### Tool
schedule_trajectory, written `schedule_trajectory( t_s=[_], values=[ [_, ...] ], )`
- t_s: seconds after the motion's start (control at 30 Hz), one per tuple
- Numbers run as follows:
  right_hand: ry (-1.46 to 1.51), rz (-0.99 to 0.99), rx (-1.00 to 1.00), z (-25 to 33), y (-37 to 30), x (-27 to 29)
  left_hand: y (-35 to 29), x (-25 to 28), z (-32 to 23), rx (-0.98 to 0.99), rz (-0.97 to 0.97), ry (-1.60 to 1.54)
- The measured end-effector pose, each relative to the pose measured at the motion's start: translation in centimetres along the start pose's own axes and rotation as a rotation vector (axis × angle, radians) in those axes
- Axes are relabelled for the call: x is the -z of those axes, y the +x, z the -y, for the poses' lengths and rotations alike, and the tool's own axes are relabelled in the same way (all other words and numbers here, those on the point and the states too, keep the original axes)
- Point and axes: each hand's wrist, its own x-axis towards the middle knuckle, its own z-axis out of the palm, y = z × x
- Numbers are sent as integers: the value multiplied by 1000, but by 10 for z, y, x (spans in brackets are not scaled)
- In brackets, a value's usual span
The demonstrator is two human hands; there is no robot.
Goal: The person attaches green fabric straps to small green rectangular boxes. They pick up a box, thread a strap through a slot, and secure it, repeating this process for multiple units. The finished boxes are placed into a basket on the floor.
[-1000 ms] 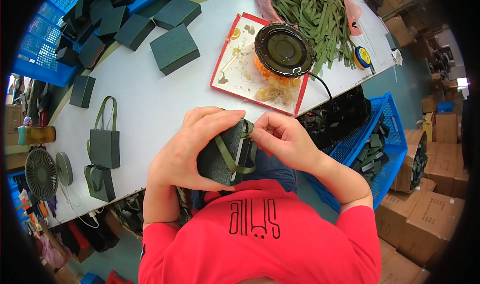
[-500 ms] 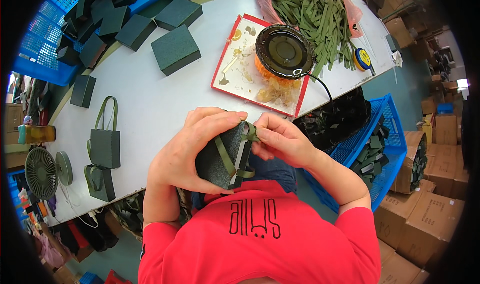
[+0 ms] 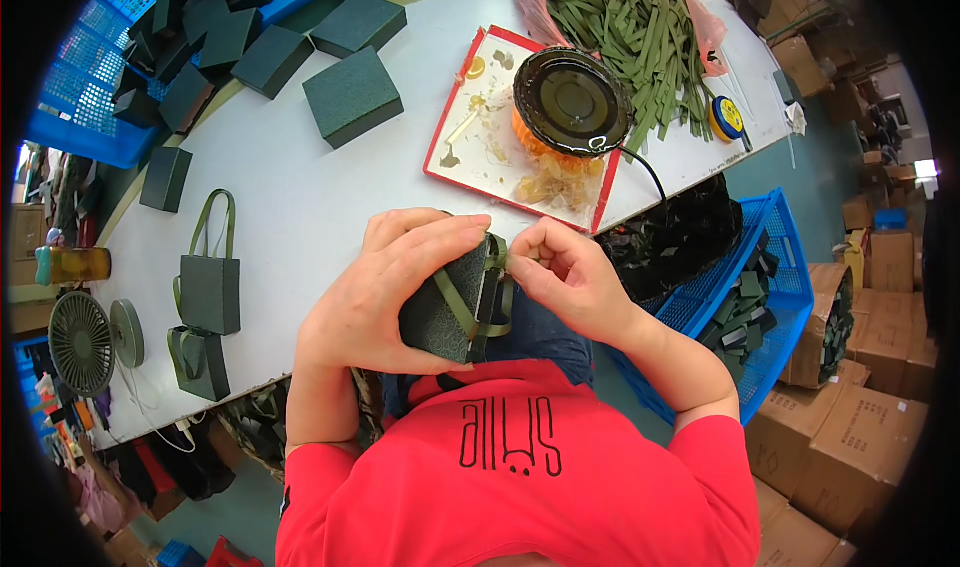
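- A small dark green gift bag (image 3: pixel 447 310) is held at the near edge of the white worktop (image 3: pixel 300 217), just above the lap of the person in the red shirt (image 3: pixel 520 467).
- The bag is clasped by the left hand (image 3: pixel 385 292), whose grip is wrapped over its upper edge and side, the fingers (image 3: pixel 440 232) lying across the top.
- An olive green ribbon handle (image 3: pixel 478 302) is seen running across the face of the bag.
- The ribbon is pinched at the bag's top corner by the right hand (image 3: pixel 570 277), its grip pressed together on the strip between thumb and fingertips.
- Just beyond the hands, a red-rimmed tray (image 3: pixel 470 147) is set on the worktop, with a round black-lidded pot (image 3: pixel 570 102) on it.
- A heap of green ribbon strips (image 3: pixel 630 17) is piled at the far edge.
- Finished bags with handles (image 3: pixel 208 287) are laid to the left, well apart from the hands, and flat green boxes (image 3: pixel 352 95) farther off.
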Motion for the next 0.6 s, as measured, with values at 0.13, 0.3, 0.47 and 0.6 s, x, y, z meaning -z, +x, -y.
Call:
schedule_trajectory(
  t_s=[0.13, 0.3, 0.47, 0.6],
  values=[
    [-38, -21, -86, 3, 4, 1, 2, -1, 0, -26, 13, 28],
    [-69, 33, -175, 6, 8, 4, 4, -1, 0, -51, 25, 66],
    [-213, 48, -155, -1, 9, 4, 4, 0, -3, -52, 55, 93],
    [-178, 34, -146, 8, 8, 0, 2, -2, 0, -28, 12, 77]
  ],
)
